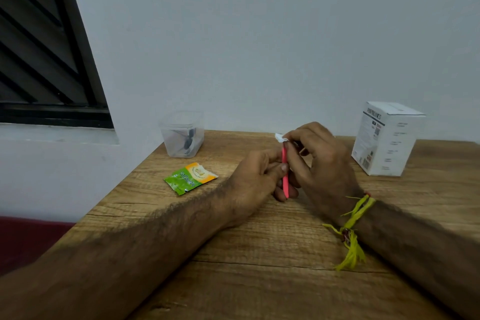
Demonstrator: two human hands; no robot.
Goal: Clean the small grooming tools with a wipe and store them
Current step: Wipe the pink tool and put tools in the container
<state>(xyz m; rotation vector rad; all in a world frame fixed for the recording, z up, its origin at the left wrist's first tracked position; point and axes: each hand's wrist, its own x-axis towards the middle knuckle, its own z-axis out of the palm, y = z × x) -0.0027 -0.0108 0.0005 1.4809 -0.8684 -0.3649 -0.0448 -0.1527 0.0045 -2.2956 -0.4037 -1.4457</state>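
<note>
Now both hands meet above the middle of the wooden table (259, 254), close to its far half. The left hand (255, 176) grips a thin pink tool (285, 171), with the thumb pressed on its side and the other fingers curled behind it; the tool stands almost upright, its lower end near the table surface. The right hand (322, 161) pinches a small white wipe (280, 137) between thumb and forefinger at the upper end of the pink tool, so the wipe touches or covers the tip; the exact contact is hidden by the fingers, so I cannot tell how much of the tip is wrapped. On the right wrist there is a yellow thread band (350, 228) with loose ends hanging down. To the left of the hands a torn green and orange sachet (190, 178) lies flat on the table. Behind it, near the wall, stands a clear plastic container (181, 135) with dark objects inside, perhaps other small tools, but the view is too blurred to name them. At the far right of the table stands a white cardboard box (387, 138) with printed text. A dark window with slats (44, 41) is at the upper left.
</note>
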